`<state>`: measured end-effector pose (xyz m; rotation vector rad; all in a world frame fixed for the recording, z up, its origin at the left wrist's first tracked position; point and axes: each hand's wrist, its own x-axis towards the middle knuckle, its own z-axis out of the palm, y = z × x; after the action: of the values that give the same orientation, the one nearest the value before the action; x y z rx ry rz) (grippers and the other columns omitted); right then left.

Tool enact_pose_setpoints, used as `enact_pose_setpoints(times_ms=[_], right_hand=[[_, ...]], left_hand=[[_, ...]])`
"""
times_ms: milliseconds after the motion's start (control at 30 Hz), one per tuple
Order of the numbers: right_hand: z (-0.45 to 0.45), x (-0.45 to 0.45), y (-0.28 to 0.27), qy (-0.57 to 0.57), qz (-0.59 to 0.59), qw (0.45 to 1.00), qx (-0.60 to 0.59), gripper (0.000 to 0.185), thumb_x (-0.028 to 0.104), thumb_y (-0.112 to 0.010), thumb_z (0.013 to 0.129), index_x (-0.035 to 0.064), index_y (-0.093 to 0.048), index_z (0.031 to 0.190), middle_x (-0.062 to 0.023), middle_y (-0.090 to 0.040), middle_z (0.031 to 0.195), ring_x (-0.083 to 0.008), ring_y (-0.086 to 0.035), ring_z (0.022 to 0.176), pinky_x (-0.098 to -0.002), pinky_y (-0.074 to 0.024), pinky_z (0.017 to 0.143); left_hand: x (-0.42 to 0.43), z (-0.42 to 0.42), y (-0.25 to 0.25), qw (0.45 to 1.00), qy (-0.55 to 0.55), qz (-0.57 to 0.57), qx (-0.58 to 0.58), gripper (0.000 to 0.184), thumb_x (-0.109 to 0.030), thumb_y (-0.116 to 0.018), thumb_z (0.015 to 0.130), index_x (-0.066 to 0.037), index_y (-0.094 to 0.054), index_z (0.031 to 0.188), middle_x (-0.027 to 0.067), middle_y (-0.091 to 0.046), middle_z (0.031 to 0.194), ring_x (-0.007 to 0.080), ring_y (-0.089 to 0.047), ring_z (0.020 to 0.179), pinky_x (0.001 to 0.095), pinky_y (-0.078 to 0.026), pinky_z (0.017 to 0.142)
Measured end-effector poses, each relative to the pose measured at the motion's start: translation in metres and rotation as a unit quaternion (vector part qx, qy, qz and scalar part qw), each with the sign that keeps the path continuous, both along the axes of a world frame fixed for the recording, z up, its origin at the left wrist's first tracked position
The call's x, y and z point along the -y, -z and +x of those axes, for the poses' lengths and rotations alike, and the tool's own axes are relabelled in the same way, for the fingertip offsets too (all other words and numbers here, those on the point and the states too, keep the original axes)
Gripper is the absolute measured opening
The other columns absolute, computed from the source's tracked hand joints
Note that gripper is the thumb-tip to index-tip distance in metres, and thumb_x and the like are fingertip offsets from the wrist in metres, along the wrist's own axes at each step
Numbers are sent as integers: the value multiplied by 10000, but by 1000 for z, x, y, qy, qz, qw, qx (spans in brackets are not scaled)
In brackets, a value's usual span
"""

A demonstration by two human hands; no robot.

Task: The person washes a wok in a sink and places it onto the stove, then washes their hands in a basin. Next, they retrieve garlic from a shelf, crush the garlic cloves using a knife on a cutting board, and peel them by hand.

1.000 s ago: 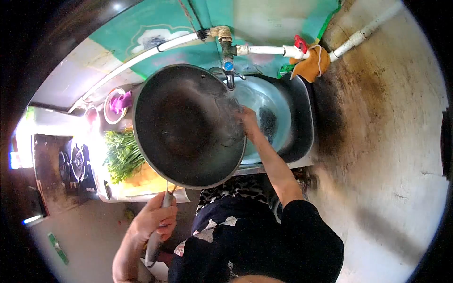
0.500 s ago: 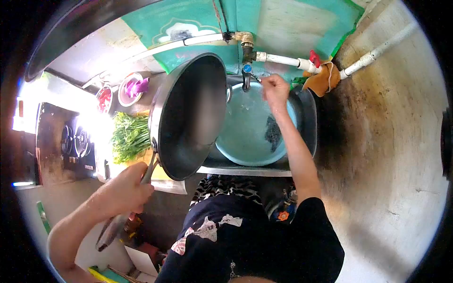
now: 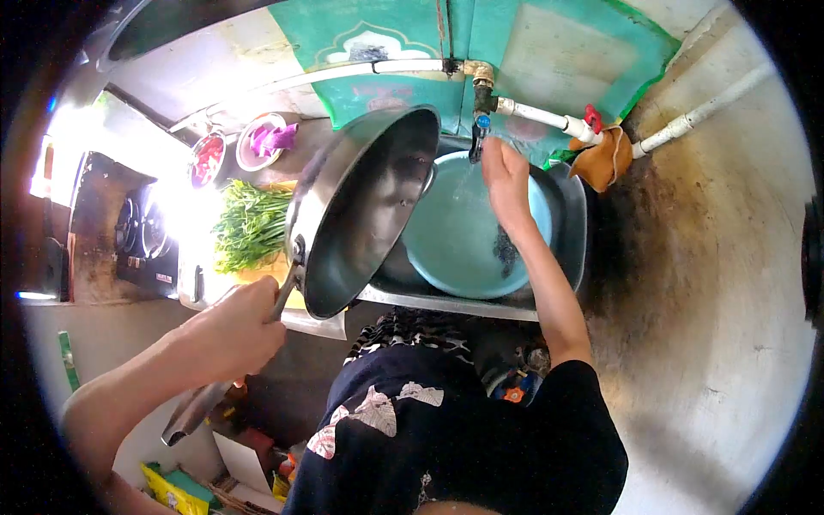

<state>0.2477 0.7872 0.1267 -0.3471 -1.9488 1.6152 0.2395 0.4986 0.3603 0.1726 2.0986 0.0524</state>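
Your left hand (image 3: 236,336) was wrapped round the handle (image 3: 192,413) of the pan (image 3: 365,215), which hung tilted between your hands, hollow side toward the right one. Your right hand (image 3: 506,176), well apart, was up by the tap (image 3: 478,144); whether its fingers gripped anything, I couldn't tell. The basin (image 3: 446,236) sat beneath it. You seemed to be working the tap; the next move looked to call for a steady left grip.
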Motion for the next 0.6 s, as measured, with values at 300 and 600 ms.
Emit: enact_pose_setpoints(times_ms=[300,600], right_hand=[[58,4,38,-9,-70,994,89,221,-148,-430,752,13,-574,798,-63,-607,727,-116,-572,660,-238,-443,572],[94,-1,110,32,-157,978,135,196,23,-440,823,58,-615,742,-17,-556,664,-79,-489,585,-235,-398,528]], left_hand=[[49,30,11,986,148,59,-54,228,-58,-459,795,136,-426,909,345,-573,797,454,-599,811,469,-474,719],[92,48,27,966,232,75,-87,218,-28,-474,778,122,-433,931,336,-579,790,452,-598,808,472,-471,721]])
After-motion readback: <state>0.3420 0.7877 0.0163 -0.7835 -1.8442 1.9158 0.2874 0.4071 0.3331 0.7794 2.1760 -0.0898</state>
